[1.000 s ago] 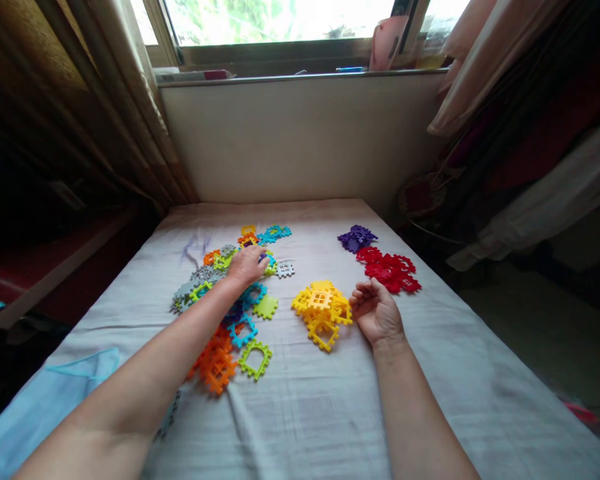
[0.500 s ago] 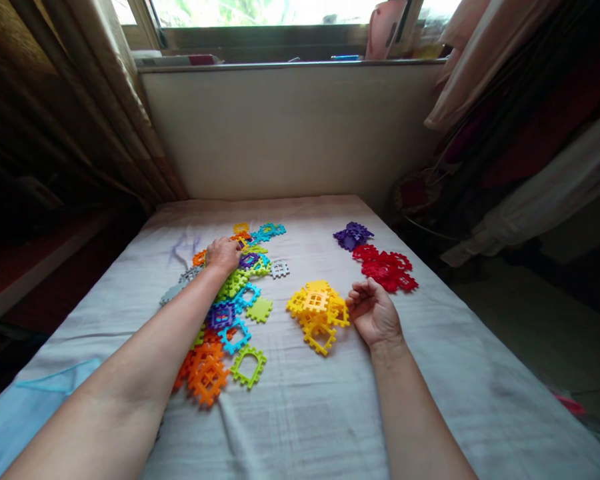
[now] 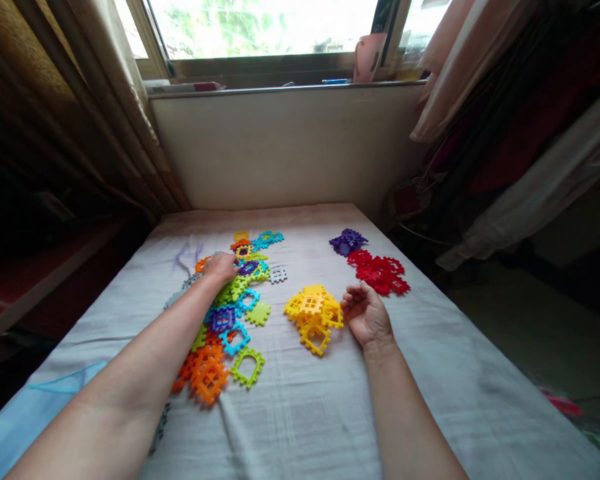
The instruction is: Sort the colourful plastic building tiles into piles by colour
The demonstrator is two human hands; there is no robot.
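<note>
My left hand (image 3: 221,268) reaches into a long heap of mixed plastic interlocking tiles, its fingers bent downward and mostly hidden behind the back of the hand. Close by its fingertips lie a yellow-framed tile (image 3: 243,251) and a purple tile (image 3: 249,268). Palm upward, my right hand (image 3: 366,315) rests beside a pile of yellow tiles (image 3: 313,305), with fingers loosely curled, apart, and holding nothing. Orange tiles (image 3: 208,379) form the near end of the mixed heap. A green frame tile (image 3: 247,367) lies just right of them.
Red tiles (image 3: 380,273) and purple tiles (image 3: 349,241) sit in separate piles at the far right of the cloth-covered surface (image 3: 300,413). A grey window tile (image 3: 278,275) lies between the heaps. Beyond are a low wall (image 3: 290,147) and a sill with a pink mug (image 3: 367,59).
The view has tilted up slightly. My left hand has drawn back a little toward me, uncovering more of the yellow-framed tile. My right hand stays beside the yellow pile.
</note>
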